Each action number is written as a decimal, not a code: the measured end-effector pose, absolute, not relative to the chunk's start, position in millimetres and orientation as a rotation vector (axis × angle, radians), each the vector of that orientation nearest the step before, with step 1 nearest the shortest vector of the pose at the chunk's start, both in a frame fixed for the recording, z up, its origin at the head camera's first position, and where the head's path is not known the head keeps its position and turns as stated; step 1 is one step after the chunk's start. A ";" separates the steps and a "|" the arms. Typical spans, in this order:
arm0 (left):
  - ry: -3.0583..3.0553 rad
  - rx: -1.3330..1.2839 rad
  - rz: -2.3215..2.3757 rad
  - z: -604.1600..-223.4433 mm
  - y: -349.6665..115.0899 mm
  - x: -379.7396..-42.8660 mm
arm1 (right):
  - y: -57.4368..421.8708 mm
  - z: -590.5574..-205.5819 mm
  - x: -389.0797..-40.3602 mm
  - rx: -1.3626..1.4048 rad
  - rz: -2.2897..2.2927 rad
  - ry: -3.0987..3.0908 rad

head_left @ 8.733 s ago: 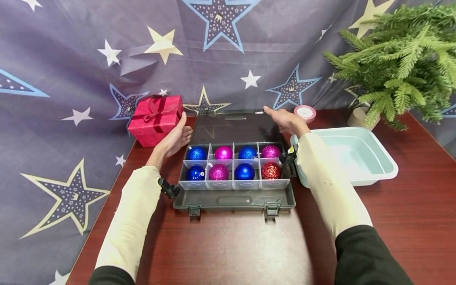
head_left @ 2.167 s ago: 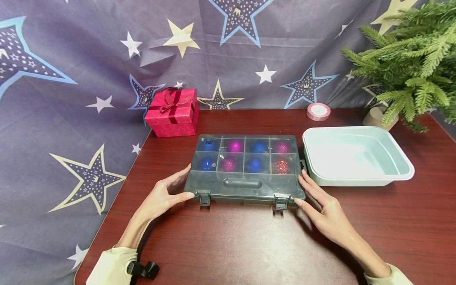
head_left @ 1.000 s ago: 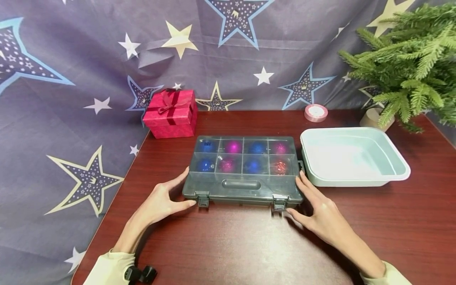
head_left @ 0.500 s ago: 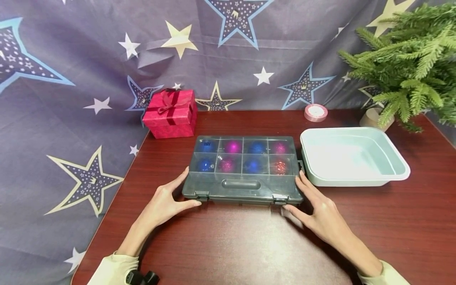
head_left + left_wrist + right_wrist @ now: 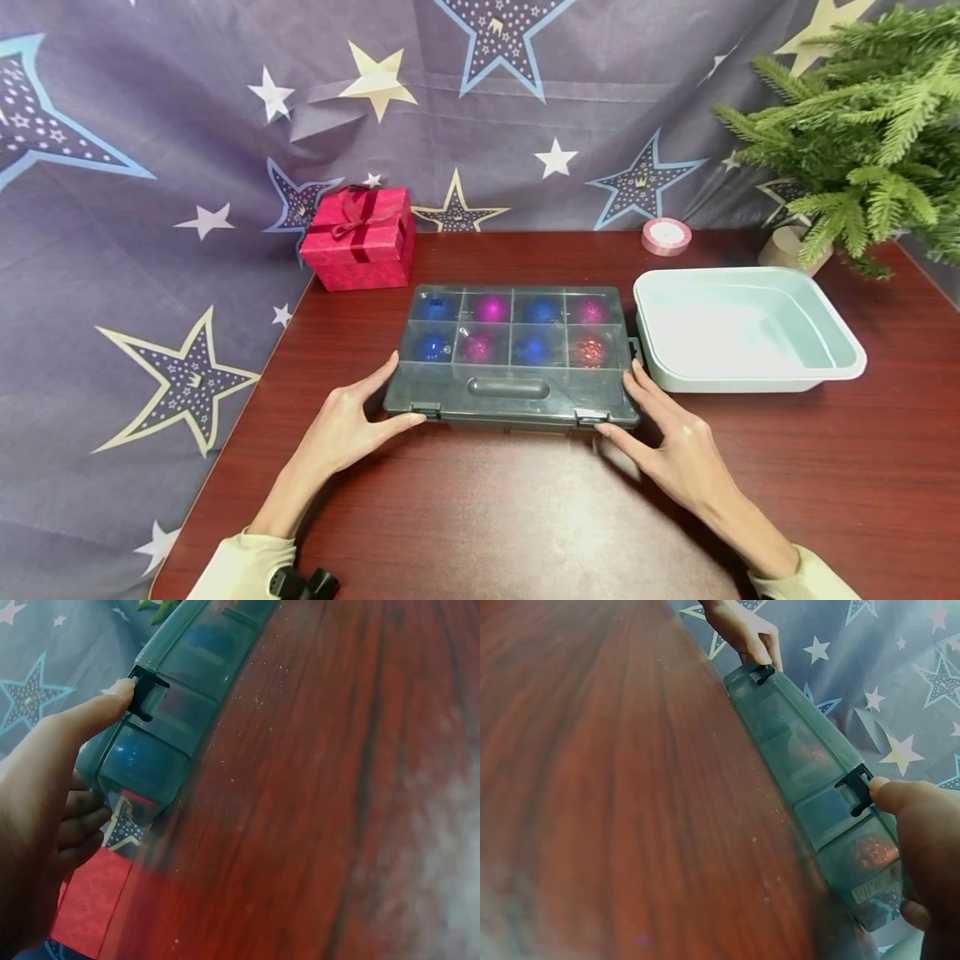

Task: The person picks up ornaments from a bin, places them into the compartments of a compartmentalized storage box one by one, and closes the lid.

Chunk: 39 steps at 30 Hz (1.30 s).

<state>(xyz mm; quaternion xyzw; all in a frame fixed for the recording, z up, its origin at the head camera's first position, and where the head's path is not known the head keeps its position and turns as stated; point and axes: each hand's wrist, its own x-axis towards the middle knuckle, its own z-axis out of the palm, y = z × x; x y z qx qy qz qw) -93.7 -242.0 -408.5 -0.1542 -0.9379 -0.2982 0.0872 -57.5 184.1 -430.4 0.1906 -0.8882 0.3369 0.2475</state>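
Note:
A dark translucent plastic organizer box [image 5: 510, 387] lies on the table with its lid down. Through the lid show several blue, pink and red Christmas balls [image 5: 491, 310], each in its own compartment. My left hand [image 5: 337, 429] holds the box's front left corner, its thumb on the left latch [image 5: 146, 694] and its other fingers along the side. At the front right corner, my right hand [image 5: 682, 454] grips likewise, with the thumb against the right latch [image 5: 857, 789]. Both latches stand folded up against the lid's front edge.
A pale mint plastic tub [image 5: 750, 385] stands close to the box's right side. Behind are a red gift box [image 5: 360, 242] at left, a pink ribbon roll [image 5: 666, 237] and an artificial fir tree [image 5: 862, 142] at right. A starry cloth [image 5: 225, 167] hangs behind the table [image 5: 487, 517].
The lid, standing open at first, has come down over the balls. Both latches, hanging down a second ago, are now pushed up under my thumbs.

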 end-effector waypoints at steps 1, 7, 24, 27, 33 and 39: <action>-2.797 -0.462 -0.879 -408.3 -241.7 -93.5 | 184.2 -430.3 -57.2 0.518 0.913 -2.422; -2.794 -0.473 -0.865 -407.9 -240.8 -93.0 | 185.3 -430.4 -56.4 0.526 0.899 -2.409; -2.758 -0.476 -0.890 -408.6 -241.1 -94.4 | 182.4 -435.7 -58.1 0.561 0.973 -2.296; -2.752 -0.481 -0.892 -408.4 -240.9 -95.3 | 182.4 -434.9 -58.2 0.555 0.980 -2.301; -2.767 -0.473 -0.866 -408.3 -244.4 -95.5 | 179.7 -432.9 -57.4 0.539 0.998 -2.326; -2.793 -0.436 -0.860 -407.1 -247.1 -94.1 | 176.6 -431.6 -55.9 0.502 1.004 -2.377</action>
